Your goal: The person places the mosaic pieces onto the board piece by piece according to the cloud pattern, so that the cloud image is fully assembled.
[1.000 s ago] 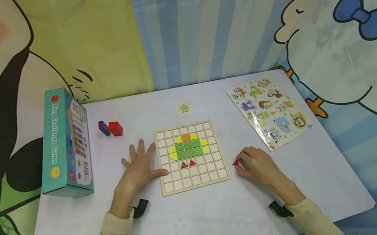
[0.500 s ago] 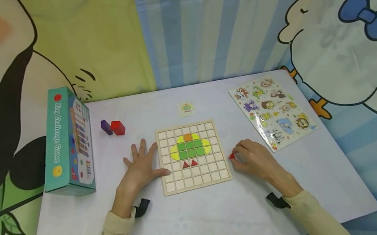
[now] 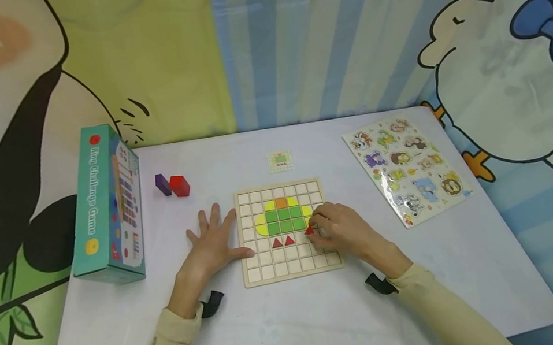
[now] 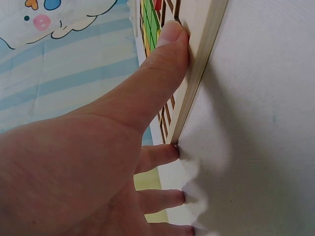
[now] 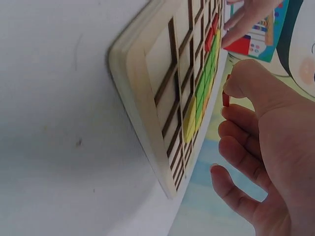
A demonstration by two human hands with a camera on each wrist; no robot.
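Observation:
A wooden grid board [image 3: 269,274] lies mid-table with green, yellow and orange tiles and two red triangles [image 3: 283,242] in its cells. My right hand [image 3: 338,228] hovers over the board's right side and pinches a small red triangle piece [image 3: 308,230], also seen as the red piece [image 5: 226,98] between thumb and forefinger above the board [image 5: 147,113]. My left hand [image 3: 210,245] lies flat on the table at the board's left edge, thumb [image 4: 162,64] pressed against the board's rim [image 4: 204,59].
A teal game box [image 3: 105,206] stands at the left. Purple and red blocks [image 3: 173,185] sit behind the left hand. A small pattern card [image 3: 280,161] lies beyond the board. An animal puzzle sheet [image 3: 407,170] lies at the right.
My right hand carried the red triangle from the table right of the board leftward over the board's right cells. The left hand stayed flat at the board's edge.

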